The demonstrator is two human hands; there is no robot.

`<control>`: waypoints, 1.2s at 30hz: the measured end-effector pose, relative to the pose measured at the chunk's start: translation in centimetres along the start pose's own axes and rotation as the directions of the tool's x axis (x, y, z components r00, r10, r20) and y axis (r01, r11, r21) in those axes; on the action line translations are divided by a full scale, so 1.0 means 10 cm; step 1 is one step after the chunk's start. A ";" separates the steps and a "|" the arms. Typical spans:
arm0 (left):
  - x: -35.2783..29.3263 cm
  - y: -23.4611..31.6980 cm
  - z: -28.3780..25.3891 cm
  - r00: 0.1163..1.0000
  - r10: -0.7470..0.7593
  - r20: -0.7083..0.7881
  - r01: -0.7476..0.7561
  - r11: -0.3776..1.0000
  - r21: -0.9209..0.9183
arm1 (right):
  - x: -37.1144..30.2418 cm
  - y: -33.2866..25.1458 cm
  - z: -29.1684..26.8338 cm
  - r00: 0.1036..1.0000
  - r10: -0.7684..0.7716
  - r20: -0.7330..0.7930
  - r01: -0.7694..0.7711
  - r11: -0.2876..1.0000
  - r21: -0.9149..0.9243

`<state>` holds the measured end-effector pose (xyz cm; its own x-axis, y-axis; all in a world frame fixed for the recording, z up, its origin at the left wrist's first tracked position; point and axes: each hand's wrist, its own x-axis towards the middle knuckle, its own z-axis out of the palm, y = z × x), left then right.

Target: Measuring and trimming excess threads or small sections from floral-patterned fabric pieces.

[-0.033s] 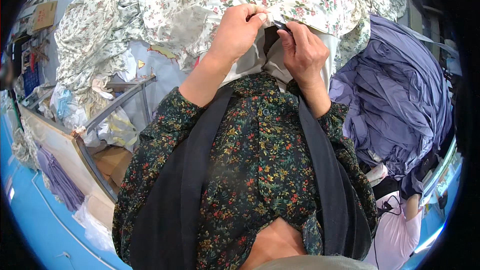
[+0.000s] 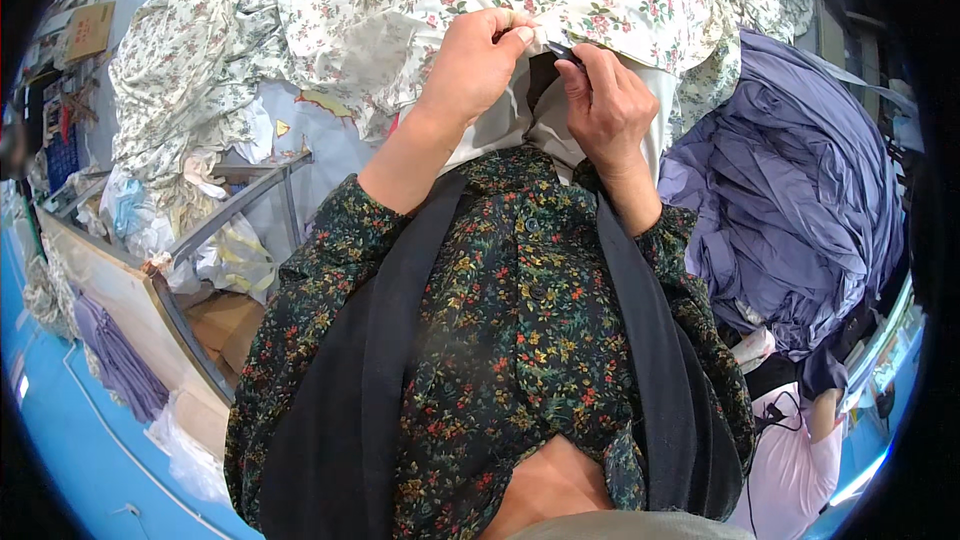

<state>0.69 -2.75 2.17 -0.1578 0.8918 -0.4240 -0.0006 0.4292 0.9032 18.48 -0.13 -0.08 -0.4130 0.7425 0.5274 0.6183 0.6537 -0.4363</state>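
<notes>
White fabric with pink roses and green leaves (image 2: 625,2) lies across my lap and spreads away from me. My left hand (image 2: 472,65) pinches the edge of this floral fabric between thumb and fingers. Just right of that pinch, my right hand (image 2: 615,105) is closed around a small dark tool (image 2: 561,51), which looks like thread snips. Its tip points at the fabric edge beside my left fingertips. Most of the tool is hidden in my fingers, so I cannot tell whether its blades are apart.
Bunched purple-grey fabric (image 2: 790,190) is heaped at my right. On the left, a metal-framed wooden bin (image 2: 150,285) holds plastic bags and scraps. More floral fabric (image 2: 190,70) hangs above it. A person in a pale pink top (image 2: 800,470) is at the lower right.
</notes>
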 end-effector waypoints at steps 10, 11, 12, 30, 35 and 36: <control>0.00 0.03 0.01 1.000 -0.017 0.001 0.017 1.000 0.005 | 0.02 0.02 0.01 0.999 -0.037 -0.037 0.035 0.999 -0.034; 0.00 0.02 0.01 1.000 -0.017 0.001 0.017 1.000 0.005 | 0.01 0.03 0.01 0.999 -0.036 -0.037 0.035 0.999 -0.034; 0.00 0.02 0.00 1.000 -0.016 0.014 0.016 1.000 -0.001 | 0.01 0.04 0.00 0.999 -0.028 -0.030 0.028 1.000 -0.009; 0.01 -0.03 0.03 0.999 -0.003 0.039 0.002 1.000 0.019 | -0.04 0.04 -0.32 0.603 0.151 0.783 -0.785 0.290 0.548; 0.02 -0.02 0.02 1.000 0.003 0.026 -0.004 0.998 0.056 | -0.02 -0.10 -0.22 0.903 0.370 0.219 -0.430 0.794 0.429; 0.03 -0.02 0.01 0.999 -0.003 0.034 0.001 0.999 0.044 | -0.03 -0.09 -0.20 0.915 0.362 0.177 -0.402 0.848 0.345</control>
<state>0.79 -2.56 1.81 -0.1245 0.8949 -0.4286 0.0428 0.4364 0.8987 19.38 -1.29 1.62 -0.2725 0.9421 0.1956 0.4595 0.3060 -0.8338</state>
